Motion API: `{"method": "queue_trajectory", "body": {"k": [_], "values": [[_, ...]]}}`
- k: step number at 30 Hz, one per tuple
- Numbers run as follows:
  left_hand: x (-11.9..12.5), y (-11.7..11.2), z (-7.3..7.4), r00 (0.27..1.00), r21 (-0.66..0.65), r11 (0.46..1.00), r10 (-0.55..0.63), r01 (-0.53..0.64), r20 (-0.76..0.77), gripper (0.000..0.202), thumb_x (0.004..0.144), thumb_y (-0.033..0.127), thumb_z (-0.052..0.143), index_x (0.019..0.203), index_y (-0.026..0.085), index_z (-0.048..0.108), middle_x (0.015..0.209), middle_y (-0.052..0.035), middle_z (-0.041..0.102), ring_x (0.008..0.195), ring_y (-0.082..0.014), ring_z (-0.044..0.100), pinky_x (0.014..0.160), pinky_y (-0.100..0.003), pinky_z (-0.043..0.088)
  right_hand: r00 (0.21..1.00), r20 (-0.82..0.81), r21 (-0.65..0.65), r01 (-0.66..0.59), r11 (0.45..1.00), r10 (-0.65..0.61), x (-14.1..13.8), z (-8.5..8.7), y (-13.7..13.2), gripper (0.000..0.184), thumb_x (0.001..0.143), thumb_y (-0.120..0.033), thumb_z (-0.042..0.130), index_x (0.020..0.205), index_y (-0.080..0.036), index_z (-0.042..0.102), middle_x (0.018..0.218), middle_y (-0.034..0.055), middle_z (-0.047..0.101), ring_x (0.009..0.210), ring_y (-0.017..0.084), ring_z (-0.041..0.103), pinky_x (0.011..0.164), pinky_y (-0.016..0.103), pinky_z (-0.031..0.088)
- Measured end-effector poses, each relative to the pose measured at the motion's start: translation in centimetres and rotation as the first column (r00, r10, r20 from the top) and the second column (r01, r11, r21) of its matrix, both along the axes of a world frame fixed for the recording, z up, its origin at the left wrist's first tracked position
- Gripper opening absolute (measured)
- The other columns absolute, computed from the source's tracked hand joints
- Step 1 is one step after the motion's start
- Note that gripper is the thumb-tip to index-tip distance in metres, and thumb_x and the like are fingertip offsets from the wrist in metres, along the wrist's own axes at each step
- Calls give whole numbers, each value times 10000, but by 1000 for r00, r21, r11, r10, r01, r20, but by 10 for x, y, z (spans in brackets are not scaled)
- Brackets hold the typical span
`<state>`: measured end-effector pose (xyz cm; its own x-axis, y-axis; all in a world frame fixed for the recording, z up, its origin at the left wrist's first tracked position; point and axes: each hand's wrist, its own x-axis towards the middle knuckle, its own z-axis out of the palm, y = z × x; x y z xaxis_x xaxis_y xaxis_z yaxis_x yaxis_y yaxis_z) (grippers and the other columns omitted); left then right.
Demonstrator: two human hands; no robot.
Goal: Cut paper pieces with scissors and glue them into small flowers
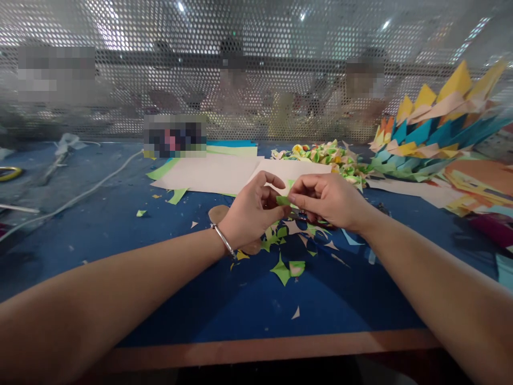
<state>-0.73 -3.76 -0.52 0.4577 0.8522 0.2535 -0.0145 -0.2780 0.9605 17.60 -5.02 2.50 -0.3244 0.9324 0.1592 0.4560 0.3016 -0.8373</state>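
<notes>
Between my two hands is a small piece of green paper. My left hand, with a bangle at its wrist, pinches the paper's left side with curled fingers. From the right, my right hand grips its other end between thumb and forefinger. Beneath the hands lie cut scraps, among them a green star-shaped scrap and a green and cream folded piece. Large cream paper sheets lie just beyond. A dark object under my right hand is mostly hidden.
A heap of small folded paper pieces sits behind my right hand. Layered yellow, teal and pink paper points rise at the right. A white cord crosses the blue table at left. Perforated metal mesh stands behind.
</notes>
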Motion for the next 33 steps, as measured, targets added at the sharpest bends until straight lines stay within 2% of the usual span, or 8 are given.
{"method": "queue_trajectory", "body": {"k": [7,12,18,23,25,28,30,33], "values": [[-8,6,8,986,111,981,-154,160,-59,336,766,106,653,1006,192,434,698,52,533,669,-112,574,611,-254,448,999,-26,-84,20,996,-23,1,1,-4,268,812,-411,712,739,-186,587,430,-53,531,320,52,392,313,185,233],[-8,10,8,979,167,965,-202,202,-16,295,802,93,618,1014,196,441,737,43,513,689,-98,542,648,-247,454,997,-77,-71,-5,997,-1,4,0,-1,251,841,-384,687,735,-178,588,471,-51,520,380,58,466,372,187,311],[-9,12,10,966,-28,970,-238,241,99,257,797,85,618,976,199,473,764,36,543,719,-93,566,711,-246,489,997,-83,-38,-13,999,10,5,1,0,202,876,-296,629,725,-169,591,518,-46,520,406,52,478,401,195,316],[-9,16,9,984,-118,984,-121,137,132,177,796,72,603,907,178,515,739,38,544,657,-74,569,660,-229,467,1000,-26,-5,8,1000,-8,5,-1,1,224,876,-293,612,691,-172,576,530,-42,532,397,52,485,396,202,304],[-11,20,8,997,-113,992,-52,59,63,180,788,52,587,897,176,514,712,39,541,629,-76,559,626,-231,452,999,38,7,18,1000,-18,5,-2,2,224,882,-305,598,699,-177,580,520,-46,525,389,56,483,392,209,300],[-15,27,7,983,-15,999,49,-53,-178,210,764,44,573,909,179,503,657,41,550,564,-90,515,553,-239,403,987,162,-5,3,1000,-2,5,-2,2,216,882,-331,592,725,-183,597,508,-49,519,396,69,479,405,223,308],[-18,30,8,939,98,993,92,-63,-331,222,746,59,582,919,178,508,654,34,564,564,-104,506,532,-244,375,965,251,-13,-69,998,70,5,-1,2,219,870,-346,610,723,-184,602,534,-43,541,425,72,477,440,234,332],[-22,33,9,877,208,978,109,-11,-468,189,730,91,583,894,174,540,681,10,604,609,-125,543,549,-250,380,917,353,-39,-185,982,187,4,0,1,217,848,-366,647,737,-181,625,611,-21,606,487,82,504,499,251,364]]}}
